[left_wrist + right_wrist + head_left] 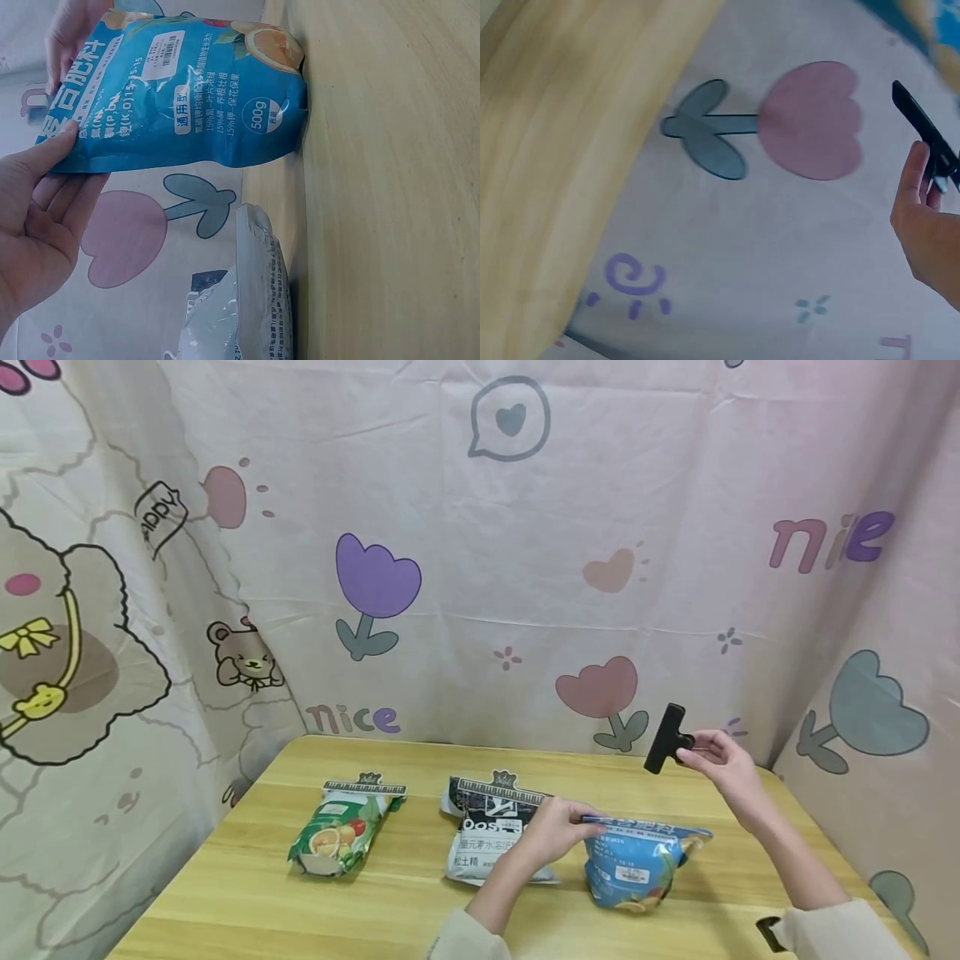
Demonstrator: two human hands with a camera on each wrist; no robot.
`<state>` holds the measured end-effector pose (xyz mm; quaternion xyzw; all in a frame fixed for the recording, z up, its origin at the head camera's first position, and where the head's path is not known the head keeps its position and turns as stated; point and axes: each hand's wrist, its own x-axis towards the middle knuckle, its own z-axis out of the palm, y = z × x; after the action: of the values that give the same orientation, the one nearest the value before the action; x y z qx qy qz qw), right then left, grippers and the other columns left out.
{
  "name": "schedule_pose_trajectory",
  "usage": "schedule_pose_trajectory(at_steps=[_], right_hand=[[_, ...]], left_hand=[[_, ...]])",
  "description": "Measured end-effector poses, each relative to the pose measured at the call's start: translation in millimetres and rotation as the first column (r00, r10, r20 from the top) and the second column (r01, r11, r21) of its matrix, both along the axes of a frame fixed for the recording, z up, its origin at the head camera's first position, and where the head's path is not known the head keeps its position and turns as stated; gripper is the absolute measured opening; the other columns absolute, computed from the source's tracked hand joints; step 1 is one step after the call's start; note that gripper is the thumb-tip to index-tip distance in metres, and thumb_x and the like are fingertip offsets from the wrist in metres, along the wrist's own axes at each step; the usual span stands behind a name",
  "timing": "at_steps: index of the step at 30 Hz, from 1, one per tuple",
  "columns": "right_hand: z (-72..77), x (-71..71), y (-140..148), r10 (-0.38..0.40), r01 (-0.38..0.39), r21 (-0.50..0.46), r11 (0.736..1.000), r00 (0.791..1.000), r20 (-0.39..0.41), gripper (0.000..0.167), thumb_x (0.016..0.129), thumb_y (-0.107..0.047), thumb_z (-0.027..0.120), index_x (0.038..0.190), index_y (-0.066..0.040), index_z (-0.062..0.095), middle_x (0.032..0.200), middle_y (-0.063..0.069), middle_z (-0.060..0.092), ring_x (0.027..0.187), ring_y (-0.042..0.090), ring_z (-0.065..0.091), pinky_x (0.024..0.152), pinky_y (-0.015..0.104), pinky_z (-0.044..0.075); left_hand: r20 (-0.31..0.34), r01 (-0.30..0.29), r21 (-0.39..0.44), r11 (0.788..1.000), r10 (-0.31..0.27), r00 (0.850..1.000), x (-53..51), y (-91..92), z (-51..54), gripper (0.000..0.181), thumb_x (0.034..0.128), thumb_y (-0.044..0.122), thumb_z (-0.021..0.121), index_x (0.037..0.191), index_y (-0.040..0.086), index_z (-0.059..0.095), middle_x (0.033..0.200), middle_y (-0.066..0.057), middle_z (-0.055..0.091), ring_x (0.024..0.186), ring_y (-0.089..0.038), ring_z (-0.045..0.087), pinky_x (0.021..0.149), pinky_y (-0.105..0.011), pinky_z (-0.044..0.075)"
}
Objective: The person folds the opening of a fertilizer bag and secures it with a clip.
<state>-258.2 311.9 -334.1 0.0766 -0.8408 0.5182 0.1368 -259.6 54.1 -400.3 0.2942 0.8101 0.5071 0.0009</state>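
Note:
My left hand (551, 833) pinches the top left corner of a blue fertilizer bag (628, 870) between thumb and fingers. The bag stands upright on the table, its printed front with orange slices showing in the left wrist view. Up and to the right of it, my right hand (726, 774) holds a black bag clip (663, 742) by its handle, apart from the bag. In the right wrist view the clip (916, 116) shows at the right edge, with the fingers around its handle partly hidden.
A black and white bag (476, 852) with a piano-patterned clip (504, 783) on top stands left of the blue bag, partly behind my left arm. Farther left lies a green bag (341, 833), also clipped. A printed curtain (465, 568) hangs behind the wooden table (247, 868).

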Motion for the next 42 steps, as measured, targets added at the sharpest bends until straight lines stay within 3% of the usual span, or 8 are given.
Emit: schedule_pose_trajectory(at_steps=[7,10,15,21,26,35,39,42], right_hand=[[7.2,35.0,-4,-0.015,0.019,0.077,0.997,0.999,-0.048,0.045,0.094,-0.024,0.054,0.131,0.000,0.042,0.124,0.010,0.044,0.099,-0.010,0.040,0.076,0.006,0.038],[3.8,46.6,-8,-0.032,0.044,0.096,0.994,0.992,-0.123,0.043,0.093,-0.018,0.056,0.128,0.004,0.046,0.115,0.000,0.051,0.096,-0.012,0.044,0.076,0.006,0.040],[-10.7,57.9,-16,-0.037,0.077,0.110,0.991,0.945,-0.326,0.032,0.087,0.002,0.059,0.117,0.012,0.053,0.097,-0.018,0.055,0.083,-0.006,0.053,0.070,0.007,0.044],[-25.2,63.0,-23,-0.057,0.118,0.094,0.989,0.869,-0.491,0.035,0.078,0.017,0.061,0.112,0.013,0.058,0.098,-0.015,0.058,0.081,-0.004,0.056,0.068,0.008,0.045],[-26.3,64.3,-24,-0.076,0.144,0.096,0.985,0.857,-0.510,0.035,0.077,0.017,0.062,0.112,0.010,0.060,0.096,-0.012,0.058,0.080,-0.003,0.055,0.065,0.007,0.045],[-23.5,63.4,-25,-0.039,0.131,0.131,0.983,0.838,-0.544,0.036,0.071,0.021,0.065,0.106,0.014,0.061,0.093,-0.009,0.059,0.082,-0.004,0.055,0.071,0.006,0.044],[-24.5,61.7,-25,-0.007,0.147,0.191,0.970,0.811,-0.585,0.040,0.068,0.019,0.068,0.106,0.010,0.063,0.091,-0.005,0.061,0.083,-0.004,0.054,0.068,0.006,0.043],[-26.6,59.8,-25,0.072,0.122,0.266,0.956,0.784,-0.617,0.044,0.066,0.019,0.069,0.108,0.007,0.064,0.091,0.002,0.061,0.083,-0.001,0.053,0.060,0.008,0.045]], left_hand=[[0.004,0.005,0.013,1.000,-0.005,1.000,-0.7,0.0,-2.7,0.014,0.0814,0.015,0.070,0.094,0.009,0.073,0.090,0.000,0.069,0.078,-0.003,0.062,0.065,-0.015,0.049],[0.003,0.001,0.013,1.000,-0.001,1.000,-0.8,0.7,-3.3,0.014,0.0814,0.015,0.070,0.094,0.009,0.073,0.090,0.000,0.069,0.078,-0.003,0.062,0.065,-0.015,0.049],[0.007,-0.004,0.008,1.000,0.004,1.000,-0.4,2.1,-4.3,0.014,0.0809,0.016,0.070,0.093,0.009,0.073,0.089,0.000,0.069,0.077,-0.003,0.062,0.065,-0.015,0.049],[0.002,-0.012,-0.001,1.000,0.012,1.000,0.1,2.1,-4.0,0.013,0.0805,0.016,0.071,0.092,0.010,0.073,0.089,0.001,0.069,0.076,-0.002,0.062,0.065,-0.015,0.049],[-0.001,-0.011,0.007,1.000,0.011,1.000,-1.1,1.4,-3.5,0.013,0.0808,0.016,0.071,0.092,0.010,0.073,0.089,0.002,0.069,0.077,-0.001,0.062,0.065,-0.015,0.049],[-0.008,0.009,0.032,0.999,-0.008,1.000,0.0,-0.4,-2.1,0.014,0.0813,0.016,0.070,0.093,0.008,0.073,0.088,0.001,0.069,0.074,-0.001,0.061,0.063,-0.015,0.048],[-0.006,0.007,0.033,0.999,-0.007,1.000,0.2,-0.8,-1.7,0.014,0.0811,0.015,0.070,0.093,0.008,0.073,0.089,0.000,0.069,0.074,-0.001,0.061,0.063,-0.015,0.048],[-0.005,0.007,0.030,1.000,-0.007,1.000,0.2,-0.5,-1.4,0.015,0.0810,0.016,0.070,0.093,0.008,0.073,0.089,0.000,0.069,0.074,-0.001,0.061,0.063,-0.015,0.048]])
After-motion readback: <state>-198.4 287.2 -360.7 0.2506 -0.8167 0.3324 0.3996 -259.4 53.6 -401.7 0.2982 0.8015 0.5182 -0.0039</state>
